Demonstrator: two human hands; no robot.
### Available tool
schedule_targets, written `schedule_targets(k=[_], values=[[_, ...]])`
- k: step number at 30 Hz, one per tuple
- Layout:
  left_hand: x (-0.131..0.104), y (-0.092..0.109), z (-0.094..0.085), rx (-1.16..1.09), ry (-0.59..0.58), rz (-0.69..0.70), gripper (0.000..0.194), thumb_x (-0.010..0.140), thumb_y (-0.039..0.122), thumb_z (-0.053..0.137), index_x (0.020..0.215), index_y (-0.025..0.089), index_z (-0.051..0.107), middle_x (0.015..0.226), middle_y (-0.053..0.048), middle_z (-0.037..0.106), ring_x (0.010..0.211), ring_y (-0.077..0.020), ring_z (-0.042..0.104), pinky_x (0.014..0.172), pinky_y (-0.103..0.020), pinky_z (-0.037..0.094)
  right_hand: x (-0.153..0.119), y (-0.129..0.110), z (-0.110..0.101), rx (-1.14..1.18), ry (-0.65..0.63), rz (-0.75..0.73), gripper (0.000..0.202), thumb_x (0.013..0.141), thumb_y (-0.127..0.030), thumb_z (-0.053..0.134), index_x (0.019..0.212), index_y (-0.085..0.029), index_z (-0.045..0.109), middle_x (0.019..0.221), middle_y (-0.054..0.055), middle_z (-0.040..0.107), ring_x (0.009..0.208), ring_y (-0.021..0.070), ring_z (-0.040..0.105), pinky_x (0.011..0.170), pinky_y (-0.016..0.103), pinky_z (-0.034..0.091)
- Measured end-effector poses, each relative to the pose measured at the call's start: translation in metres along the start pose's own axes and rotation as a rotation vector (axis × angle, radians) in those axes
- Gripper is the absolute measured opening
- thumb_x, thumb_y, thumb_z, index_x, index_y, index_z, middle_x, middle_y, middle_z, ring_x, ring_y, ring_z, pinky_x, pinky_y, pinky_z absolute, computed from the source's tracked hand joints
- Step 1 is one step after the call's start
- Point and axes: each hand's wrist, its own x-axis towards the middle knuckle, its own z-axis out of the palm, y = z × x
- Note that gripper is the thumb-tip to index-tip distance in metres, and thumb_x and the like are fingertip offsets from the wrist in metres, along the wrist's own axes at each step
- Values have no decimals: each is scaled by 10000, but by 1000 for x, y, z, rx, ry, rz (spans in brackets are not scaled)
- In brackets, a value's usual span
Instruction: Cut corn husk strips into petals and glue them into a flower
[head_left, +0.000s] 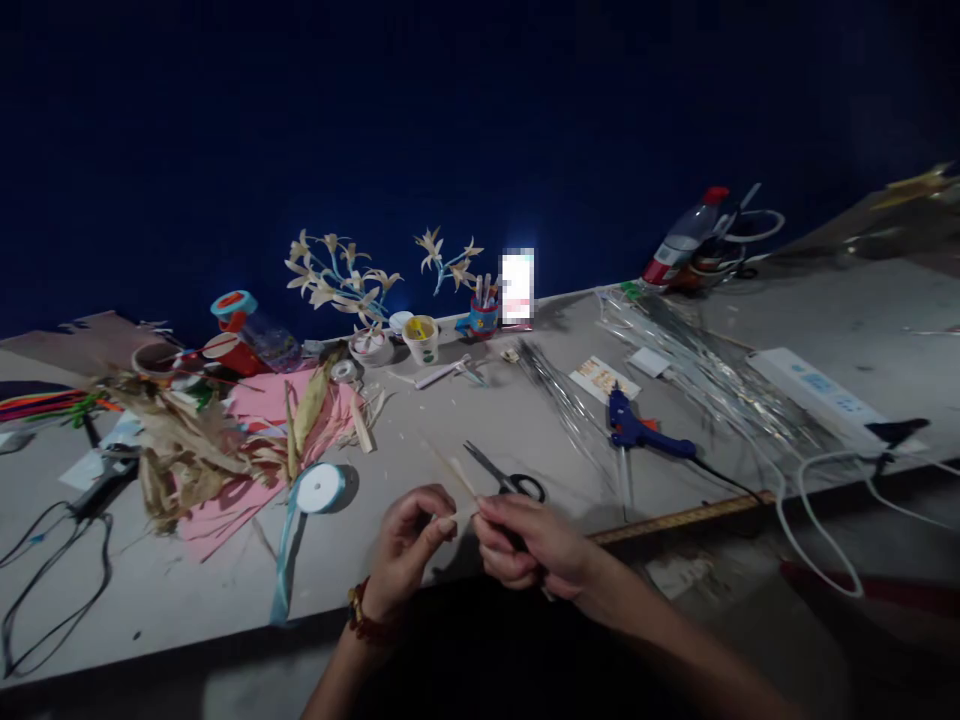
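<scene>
A thin pale strip of dried corn husk [448, 466] sticks up from between the fingertips of my right hand [525, 540], which is closed in a pinch. My left hand [415, 548], a bracelet at its wrist, is close beside it, thumb and finger pressed together on the strip's lower end. Just beyond my right hand lie black-handled scissors [504, 477], partly covered by the fingers. To the left of my left hand, a roll of light blue ribbon [321, 489] lies with its tail hanging toward the table's front edge.
Dried corn husks [191, 430] are heaped on pink paper [217, 520] at left. Husk flowers [341, 275] stand at the back. A blue glue gun [649, 435], wire bundles [697, 360], a power strip [817, 390] and a bottle [682, 240] occupy the right. A wooden ruler [675, 517] lies along the front edge.
</scene>
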Motion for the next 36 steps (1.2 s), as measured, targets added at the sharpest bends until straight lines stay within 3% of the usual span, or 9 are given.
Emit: schedule_targets(k=[3, 7, 10, 15, 20, 24, 28, 32, 36], values=[[2, -1, -2, -12, -7, -15, 183, 924, 292, 634, 788, 175, 596, 682, -24, 582, 736, -179, 564, 710, -307, 449, -2, -3, -2, -55, 42, -31, 520, 918, -624, 516, 617, -210, 426, 391, -123, 278, 357, 46, 131, 369, 187, 87], [2, 0, -2, 18, -8, -45, 166, 909, 283, 656, 797, 170, 606, 732, -33, 609, 724, -167, 563, 682, -286, 443, 4, 2, -1, -434, 220, -158, 564, 907, -676, 514, 642, -178, 514, 500, -62, 422, 451, 67, 316, 438, 212, 224], [1, 1, -3, 27, -4, -66, 156, 901, 280, 667, 803, 169, 616, 768, -40, 625, 732, -164, 565, 678, -279, 447, 8, 7, 1, -543, 248, -163, 588, 887, -714, 504, 648, -177, 520, 538, -46, 439, 496, 80, 364, 473, 225, 259], [-3, -2, -8, 11, -5, -59, 167, 908, 291, 658, 800, 170, 619, 747, -37, 614, 742, -171, 571, 692, -290, 448, 6, 3, 1, -343, 218, -129, 544, 884, -669, 551, 638, -187, 491, 449, -86, 360, 408, 54, 249, 414, 223, 161], [-3, -6, -9, -67, -35, -70, 196, 911, 322, 654, 800, 169, 605, 689, -22, 584, 710, -167, 560, 691, -302, 439, -4, -6, -5, -8, 53, 11, 506, 899, -592, 574, 608, -201, 441, 383, -125, 276, 351, 34, 119, 354, 177, 72], [-4, -11, -8, -113, -22, -92, 204, 901, 327, 667, 788, 171, 600, 676, -15, 585, 685, -160, 548, 684, -297, 431, -10, -11, -13, 138, -24, 44, 510, 907, -584, 562, 601, -208, 405, 381, -128, 248, 354, 36, 97, 343, 147, 83], [-3, -16, -5, -197, -1, -115, 200, 891, 315, 685, 794, 165, 594, 673, -15, 583, 679, -152, 540, 668, -281, 425, -12, -15, -14, 137, -5, 26, 522, 899, -614, 556, 608, -217, 381, 390, -128, 228, 360, 42, 80, 345, 156, 90], [0, -14, 1, -188, 36, -168, 189, 896, 301, 682, 799, 160, 605, 683, -11, 593, 654, -133, 534, 625, -248, 426, -6, -4, -9, -222, 202, -138, 560, 902, -719, 465, 694, -200, 485, 462, -101, 325, 405, 58, 199, 386, 177, 160], [3, -6, 8, -54, 76, -183, 186, 869, 300, 716, 793, 151, 634, 725, -21, 625, 669, -130, 554, 629, -236, 450, 3, 15, -7, -711, 371, -210, 490, 922, -652, 517, 780, -184, 547, 647, -33, 471, 578, 97, 418, 504, 201, 325]])
